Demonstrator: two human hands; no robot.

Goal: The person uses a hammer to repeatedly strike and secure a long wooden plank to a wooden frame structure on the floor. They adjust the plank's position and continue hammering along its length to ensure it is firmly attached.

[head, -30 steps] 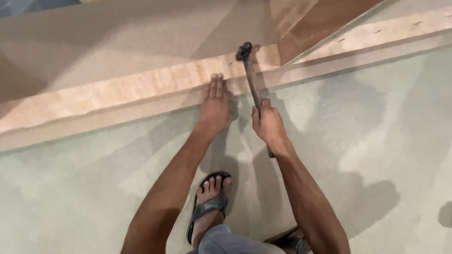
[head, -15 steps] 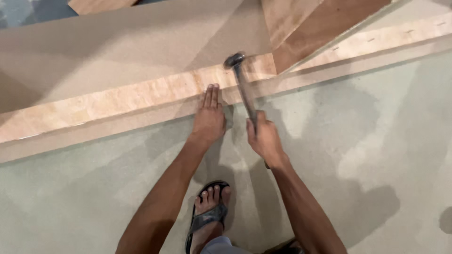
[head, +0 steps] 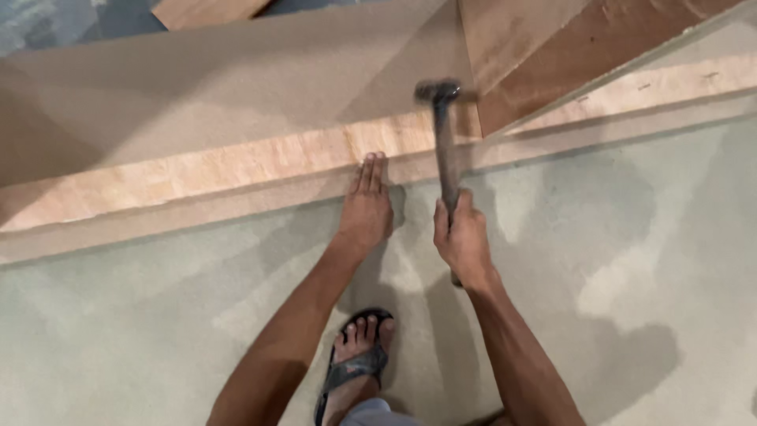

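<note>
My right hand [head: 463, 241] grips the handle of a dark hammer [head: 443, 134]. Its blurred head is raised above the long light plywood strip [head: 236, 170] that runs across the floor. My left hand [head: 366, 209] lies flat on the grey panel [head: 599, 260], fingers together and fingertips resting against the edge of the plywood strip. The hammer stands just right of the left hand's fingertips.
A reddish-brown board [head: 568, 55] lies at an angle at the top right, over the strip. A large tan sheet [head: 197, 95] lies behind the strip. My sandalled foot [head: 355, 359] stands on the grey panel below the hands.
The hammer head has swung up from the plywood strip and is raised and blurred now. The left hand has stayed flat at the strip's edge.
</note>
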